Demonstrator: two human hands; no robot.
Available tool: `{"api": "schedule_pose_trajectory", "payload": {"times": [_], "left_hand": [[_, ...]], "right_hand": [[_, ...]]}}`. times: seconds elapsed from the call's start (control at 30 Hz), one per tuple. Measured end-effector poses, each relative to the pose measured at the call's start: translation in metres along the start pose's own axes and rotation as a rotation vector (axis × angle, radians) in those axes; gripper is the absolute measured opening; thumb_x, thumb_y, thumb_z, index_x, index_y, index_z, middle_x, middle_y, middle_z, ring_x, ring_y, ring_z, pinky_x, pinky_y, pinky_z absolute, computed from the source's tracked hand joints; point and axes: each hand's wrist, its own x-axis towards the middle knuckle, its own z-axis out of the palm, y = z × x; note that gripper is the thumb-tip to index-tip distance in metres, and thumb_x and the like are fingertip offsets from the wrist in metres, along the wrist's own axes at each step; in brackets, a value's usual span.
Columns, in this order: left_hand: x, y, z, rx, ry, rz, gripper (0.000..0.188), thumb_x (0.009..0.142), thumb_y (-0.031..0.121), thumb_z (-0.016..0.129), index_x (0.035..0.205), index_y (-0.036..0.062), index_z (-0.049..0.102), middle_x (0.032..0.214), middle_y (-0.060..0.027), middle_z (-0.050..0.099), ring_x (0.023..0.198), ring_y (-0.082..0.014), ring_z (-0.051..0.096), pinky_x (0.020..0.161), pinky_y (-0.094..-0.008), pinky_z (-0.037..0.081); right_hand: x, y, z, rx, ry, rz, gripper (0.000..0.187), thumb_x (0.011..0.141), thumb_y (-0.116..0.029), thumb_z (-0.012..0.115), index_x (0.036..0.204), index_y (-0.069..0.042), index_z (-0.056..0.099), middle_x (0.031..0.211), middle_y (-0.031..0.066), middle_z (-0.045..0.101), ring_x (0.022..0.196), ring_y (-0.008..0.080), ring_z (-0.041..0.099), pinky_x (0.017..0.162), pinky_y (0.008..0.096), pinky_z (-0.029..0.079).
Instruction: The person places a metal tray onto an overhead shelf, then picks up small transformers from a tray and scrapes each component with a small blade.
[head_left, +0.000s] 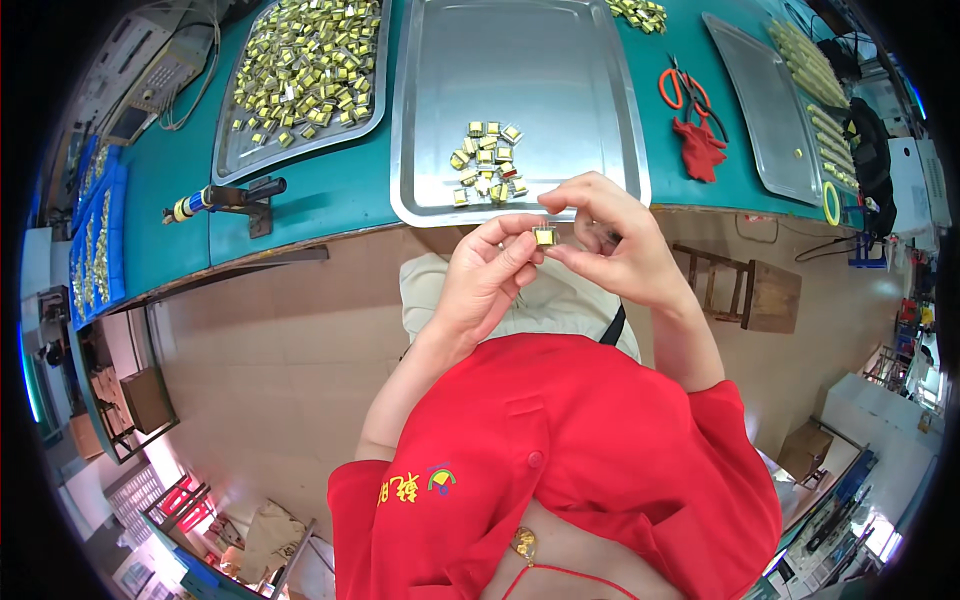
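Yellow and silvery, one small component (545, 237) with thin pins along its upper side is held just off the near edge of the green worktop (335, 190), in front of the person's body. The left hand (483, 277) grasps it between thumb and forefinger, with the other fingers curled beneath. The right hand (637, 250) comes close from the other side, its thumb and forefinger bent and parted around the component's right side; whether a fingertip touches it, I cannot tell.

Just beyond the hands lies a wide metal tray (520, 75), with a loose cluster of similar components (487, 160) gathered at its near end. To its left, a second metal tray (236, 158) carries a much larger heap of components (310, 65), piled mostly toward its far part. Near the worktop's edge on that side stands a dark bracket (260, 215) bearing a banded cylinder (195, 204).

Right of the middle tray lie cutters (683, 92) with orange-red handles, and a crumpled red cloth (700, 152) just beside them. Farther right, a third metal tray (755, 120) sits next to rows of pale yellow pieces (815, 70), with a yellow ring (831, 203) near its lower corner. At the far left, blue trays (118, 240) hold more small pieces. The person wears a red shirt (600, 430).
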Motion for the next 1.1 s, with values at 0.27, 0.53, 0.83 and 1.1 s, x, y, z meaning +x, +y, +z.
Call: {"api": "schedule_pose_trajectory", "payload": {"times": [0.27,0.53,0.83,1.1], "left_hand": [[-0.003,-0.003,-0.002,0.021,-0.016,0.036,0.022,0.091,0.010,0.053,0.110,-0.0015,0.054,0.089,-0.0056,0.059,0.071,-0.0061,0.050,0.055,-0.0175,0.037],[-0.004,-0.003,0.000,0.019,-0.009,0.030,0.021,0.090,0.009,0.056,0.109,-0.0009,0.054,0.089,-0.0053,0.059,0.071,-0.0059,0.050,0.055,-0.0173,0.037],[-0.004,-0.003,-0.001,-0.002,-0.025,0.028,0.020,0.089,0.010,0.057,0.107,0.0005,0.055,0.087,-0.0039,0.058,0.071,-0.0058,0.048,0.055,-0.0171,0.036],[-0.002,-0.003,0.002,0.010,0.030,0.006,0.022,0.090,0.011,0.057,0.109,-0.0002,0.057,0.076,-0.0010,0.053,0.065,-0.0053,0.044,0.053,-0.0185,0.034]], "right_hand": [[-0.013,0.015,0.009,0.189,0.111,0.047,0.030,0.071,0.005,0.071,0.099,0.001,0.061,0.092,0.0016,0.052,0.057,0.0010,0.033,0.051,0.0171,0.027],[-0.017,0.017,0.012,0.280,0.160,0.096,0.028,0.070,0.005,0.072,0.097,0.002,0.064,0.088,0.0013,0.052,0.058,0.0013,0.034,0.052,0.0171,0.027],[-0.018,0.018,0.013,0.306,0.148,0.131,0.028,0.072,0.003,0.072,0.098,0.001,0.063,0.080,-0.0015,0.049,0.061,0.0014,0.037,0.052,0.0173,0.027],[-0.017,0.017,0.015,0.342,0.164,0.168,0.027,0.072,0.003,0.072,0.098,0.002,0.063,0.077,-0.0020,0.049,0.066,0.0031,0.043,0.055,0.0179,0.030]]}}
